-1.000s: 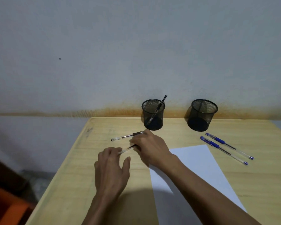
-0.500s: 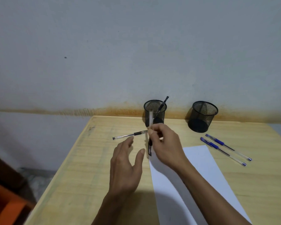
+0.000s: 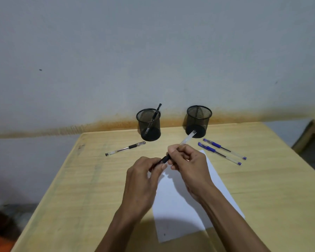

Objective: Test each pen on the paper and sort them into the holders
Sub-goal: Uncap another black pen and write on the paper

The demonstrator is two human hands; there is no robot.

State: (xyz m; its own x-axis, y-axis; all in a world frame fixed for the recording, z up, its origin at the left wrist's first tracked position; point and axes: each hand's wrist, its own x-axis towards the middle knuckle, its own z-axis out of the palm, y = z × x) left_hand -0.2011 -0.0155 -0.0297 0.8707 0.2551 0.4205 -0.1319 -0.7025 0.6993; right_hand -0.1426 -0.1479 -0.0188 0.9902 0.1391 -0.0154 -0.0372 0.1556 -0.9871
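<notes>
Wooden desk (image 3: 262, 179) below, my right hand (image 3: 187, 160) grips the black pen (image 3: 186, 140); my left hand (image 3: 144, 173) pinches its cap, best pulled straight off.

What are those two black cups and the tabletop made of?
The left holder and right holder look like black wire mesh, probably metal: the wall shows through them. The table looks like pale wood or wood-grain laminate, matte, with streaky grain.
</notes>
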